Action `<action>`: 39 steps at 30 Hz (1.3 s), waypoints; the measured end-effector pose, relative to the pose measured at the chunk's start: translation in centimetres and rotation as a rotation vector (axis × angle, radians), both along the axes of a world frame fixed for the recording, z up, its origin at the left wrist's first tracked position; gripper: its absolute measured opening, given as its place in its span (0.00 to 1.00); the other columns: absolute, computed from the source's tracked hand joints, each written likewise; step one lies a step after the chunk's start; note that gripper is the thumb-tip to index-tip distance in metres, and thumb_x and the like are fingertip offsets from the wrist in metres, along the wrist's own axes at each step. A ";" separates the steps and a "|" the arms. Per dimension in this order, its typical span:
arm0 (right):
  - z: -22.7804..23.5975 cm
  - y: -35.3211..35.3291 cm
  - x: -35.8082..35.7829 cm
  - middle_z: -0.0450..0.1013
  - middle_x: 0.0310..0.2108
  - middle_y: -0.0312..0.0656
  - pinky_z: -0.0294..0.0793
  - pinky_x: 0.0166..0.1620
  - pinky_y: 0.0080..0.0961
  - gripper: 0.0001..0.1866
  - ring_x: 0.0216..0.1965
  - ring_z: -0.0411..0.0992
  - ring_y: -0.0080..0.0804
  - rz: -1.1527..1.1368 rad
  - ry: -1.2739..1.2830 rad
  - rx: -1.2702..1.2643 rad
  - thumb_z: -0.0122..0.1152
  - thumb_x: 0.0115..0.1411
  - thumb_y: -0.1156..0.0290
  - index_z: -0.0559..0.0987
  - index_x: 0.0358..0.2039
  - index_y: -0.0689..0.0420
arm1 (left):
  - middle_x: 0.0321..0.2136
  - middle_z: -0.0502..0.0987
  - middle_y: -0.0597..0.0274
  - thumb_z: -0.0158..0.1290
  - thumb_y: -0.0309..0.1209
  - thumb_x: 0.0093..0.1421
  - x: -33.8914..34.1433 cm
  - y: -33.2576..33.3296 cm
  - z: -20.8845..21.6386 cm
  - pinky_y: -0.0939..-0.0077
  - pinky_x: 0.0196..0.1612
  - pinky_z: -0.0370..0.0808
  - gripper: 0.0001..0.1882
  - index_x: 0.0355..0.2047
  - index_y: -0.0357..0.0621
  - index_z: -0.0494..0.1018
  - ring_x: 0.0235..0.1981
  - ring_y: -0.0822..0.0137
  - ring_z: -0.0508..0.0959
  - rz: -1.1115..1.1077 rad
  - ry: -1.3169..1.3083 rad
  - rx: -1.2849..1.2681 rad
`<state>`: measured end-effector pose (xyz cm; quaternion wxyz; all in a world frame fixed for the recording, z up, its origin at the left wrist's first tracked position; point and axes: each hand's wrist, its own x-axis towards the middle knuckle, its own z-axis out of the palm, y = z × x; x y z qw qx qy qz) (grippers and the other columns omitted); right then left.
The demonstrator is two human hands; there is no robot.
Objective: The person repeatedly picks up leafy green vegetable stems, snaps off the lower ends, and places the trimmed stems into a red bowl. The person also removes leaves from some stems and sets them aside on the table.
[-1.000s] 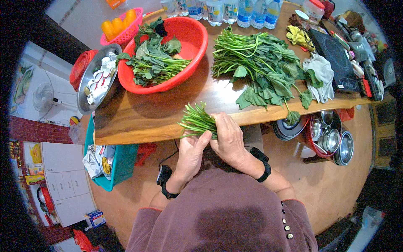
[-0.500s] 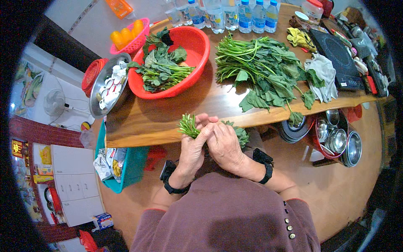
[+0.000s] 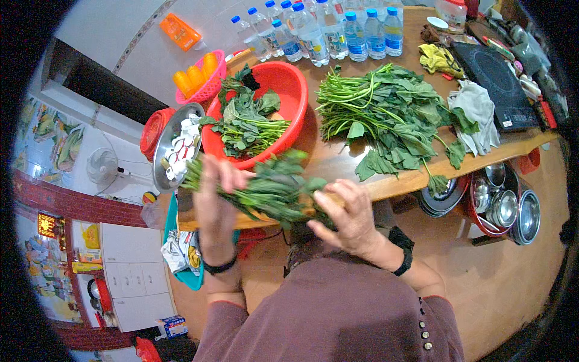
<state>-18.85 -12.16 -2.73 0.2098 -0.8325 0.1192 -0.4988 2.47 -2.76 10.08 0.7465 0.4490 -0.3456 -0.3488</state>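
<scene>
Hands apart, the person works over the near edge of a wooden table (image 3: 330, 161). Their left hand (image 3: 217, 196), blurred, is closed around a bundle of leafy greens (image 3: 274, 190) toward the stem end; their right hand (image 3: 354, 218) is at the leafy end, fingers parted and thumb held away, though I cannot tell how much it touches the leaves. The bundle is held aslant, stems to the left, on the person's side of the basin.

From where I stand, going left to right, a white fan (image 3: 102, 166) comes first, then a teal crate (image 3: 193, 279) of cloths, low beside the table. Next is a tilted metal bowl (image 3: 169, 133) holding small white pieces, and behind it a pink basket (image 3: 211, 90) with orange cylinders. A red basin (image 3: 294, 90) holds more greens, stems pointing right. Blue-capped bottles (image 3: 322, 36) crowd the back. Right of the basin spreads a big heap of greens (image 3: 386, 111), some leaves hanging over the edge. Beyond it lie a pale cloth (image 3: 475, 114) and a black cooktop (image 3: 494, 81).
</scene>
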 end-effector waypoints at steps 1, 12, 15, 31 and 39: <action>-0.7 -0.6 -0.5 0.65 0.54 0.46 0.68 0.54 0.46 0.34 0.55 0.66 0.49 -0.041 0.064 0.020 0.73 0.51 0.59 0.74 0.59 0.52 | 0.17 0.62 0.73 0.41 0.46 0.76 1.6 0.1 1.7 0.65 0.41 0.78 0.21 0.25 0.52 0.65 0.22 0.72 0.70 0.035 -0.121 0.048; -7.7 -4.4 -1.7 0.71 0.43 0.41 0.67 0.50 0.39 0.14 0.47 0.69 0.42 -0.228 0.294 0.080 0.69 0.54 0.71 0.79 0.41 0.56 | 0.20 0.69 0.71 0.58 0.31 0.68 16.6 -5.9 15.4 0.78 0.28 0.68 0.12 0.28 0.44 0.70 0.23 0.77 0.71 0.560 -1.188 -0.065; -7.9 -4.6 -1.5 0.71 0.42 0.39 0.67 0.49 0.38 0.13 0.46 0.70 0.40 -0.250 0.302 0.052 0.68 0.54 0.71 0.79 0.40 0.54 | 0.22 0.76 0.67 0.61 0.30 0.65 18.4 -7.5 14.3 0.74 0.30 0.73 0.08 0.35 0.40 0.74 0.24 0.73 0.75 0.625 -1.833 -0.066; -9.3 -4.7 -1.5 0.72 0.44 0.39 0.67 0.49 0.40 0.18 0.48 0.71 0.39 -0.281 0.330 -0.025 0.66 0.52 0.67 0.80 0.44 0.53 | 0.40 0.75 0.58 0.64 0.21 0.36 13.1 -11.6 -4.8 0.60 0.52 0.71 0.27 0.41 0.44 0.72 0.49 0.53 0.73 -0.570 -2.104 0.652; -9.3 -4.8 -1.6 0.72 0.45 0.39 0.67 0.50 0.38 0.17 0.49 0.70 0.38 -0.266 0.304 -0.015 0.64 0.54 0.65 0.79 0.44 0.54 | 0.43 0.70 0.57 0.68 0.25 0.35 11.7 -11.8 -4.8 0.60 0.53 0.67 0.29 0.40 0.48 0.69 0.50 0.52 0.69 -0.435 -2.243 0.542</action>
